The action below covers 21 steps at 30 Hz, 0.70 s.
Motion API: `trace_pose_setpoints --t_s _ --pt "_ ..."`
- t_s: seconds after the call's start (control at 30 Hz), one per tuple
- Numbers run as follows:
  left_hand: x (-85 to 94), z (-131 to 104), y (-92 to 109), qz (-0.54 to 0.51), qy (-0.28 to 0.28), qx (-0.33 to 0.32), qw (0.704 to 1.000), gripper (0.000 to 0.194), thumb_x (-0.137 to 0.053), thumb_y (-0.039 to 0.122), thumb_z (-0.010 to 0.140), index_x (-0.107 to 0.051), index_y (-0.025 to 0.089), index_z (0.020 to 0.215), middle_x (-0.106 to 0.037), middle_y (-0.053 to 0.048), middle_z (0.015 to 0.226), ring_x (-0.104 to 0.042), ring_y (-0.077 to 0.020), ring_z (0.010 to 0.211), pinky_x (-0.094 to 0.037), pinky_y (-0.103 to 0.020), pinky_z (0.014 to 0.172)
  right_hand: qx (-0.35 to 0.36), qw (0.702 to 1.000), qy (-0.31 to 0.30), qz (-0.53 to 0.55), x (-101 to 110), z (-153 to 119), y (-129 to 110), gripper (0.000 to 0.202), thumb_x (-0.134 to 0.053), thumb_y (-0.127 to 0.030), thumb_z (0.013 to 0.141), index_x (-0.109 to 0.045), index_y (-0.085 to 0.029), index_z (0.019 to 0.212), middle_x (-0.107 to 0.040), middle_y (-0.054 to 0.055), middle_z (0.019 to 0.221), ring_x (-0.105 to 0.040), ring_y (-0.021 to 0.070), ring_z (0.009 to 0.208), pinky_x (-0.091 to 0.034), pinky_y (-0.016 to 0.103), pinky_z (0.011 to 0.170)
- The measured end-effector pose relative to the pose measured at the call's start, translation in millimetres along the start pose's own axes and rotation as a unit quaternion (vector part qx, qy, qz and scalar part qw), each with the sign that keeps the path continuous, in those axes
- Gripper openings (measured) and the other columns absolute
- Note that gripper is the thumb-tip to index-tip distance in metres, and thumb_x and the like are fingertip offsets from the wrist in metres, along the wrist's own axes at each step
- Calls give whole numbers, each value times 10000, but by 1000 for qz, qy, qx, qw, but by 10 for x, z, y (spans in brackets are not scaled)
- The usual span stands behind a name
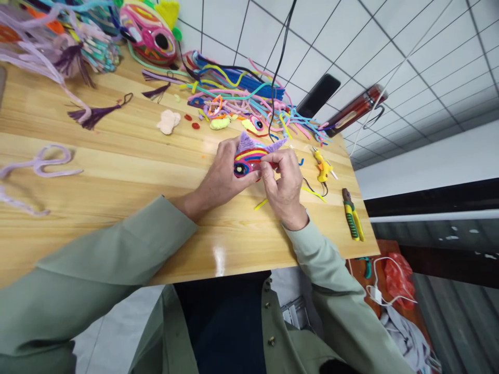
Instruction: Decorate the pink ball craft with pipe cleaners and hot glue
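Just above the table's middle, a colourful pipe-cleaner fish figure (251, 156) is held up between my hands. It has striped bands, a dark round eye and fuzzy purple points on top. My left hand (222, 176) grips it from the left, thumb along its lower edge. At its right side my right hand (284, 179) pinches with thumb and forefinger against the striped surface; whether a small piece sits between those fingertips is hidden. Under the right hand lies a yellow pipe-cleaner piece (260, 204). Behind the figure rests a yellowish piece with an eye (256, 123).
Bundled pipe cleaners (241, 83) line the tiled wall, beside a phone (318, 96) and a red-brown cylinder (356, 110). A yellow glue gun (323, 165) and pliers (353, 214) lie right. Leftward are purple tassels (97, 111), a finished mask-like figure (150, 31) and lilac pipe cleaners (42, 165).
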State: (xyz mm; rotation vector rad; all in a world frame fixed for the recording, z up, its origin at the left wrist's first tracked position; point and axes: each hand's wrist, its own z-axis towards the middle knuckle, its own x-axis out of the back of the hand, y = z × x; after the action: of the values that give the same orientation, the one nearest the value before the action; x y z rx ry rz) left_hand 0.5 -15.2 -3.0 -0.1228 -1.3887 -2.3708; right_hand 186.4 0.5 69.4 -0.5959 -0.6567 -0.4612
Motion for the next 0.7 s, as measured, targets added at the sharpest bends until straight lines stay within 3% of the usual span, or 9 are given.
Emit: trace_pose_setpoints --t_s 0.53,0.7 --pt "1 -6 27 -13 6 0 1000 740 -944 423 905 -549 264 1511 -651 -135 1524 -623 -376 1466 -554 -569 1293 -18 999 -12 30 -8 16 28 112 -614 -283 1157 -684 -279 1069 -745 78 1050 -714 281 1057 -612 488 996" --pt "36 -12 -10 -51 0 -8 999 581 -785 581 1047 -604 241 1483 -678 -144 1479 -640 -356 1417 -540 -544 1275 14 1000 1 24 -23 4 63 113 -624 -295 1169 -685 -274 1077 -751 61 1040 -729 260 1024 -623 465 960"
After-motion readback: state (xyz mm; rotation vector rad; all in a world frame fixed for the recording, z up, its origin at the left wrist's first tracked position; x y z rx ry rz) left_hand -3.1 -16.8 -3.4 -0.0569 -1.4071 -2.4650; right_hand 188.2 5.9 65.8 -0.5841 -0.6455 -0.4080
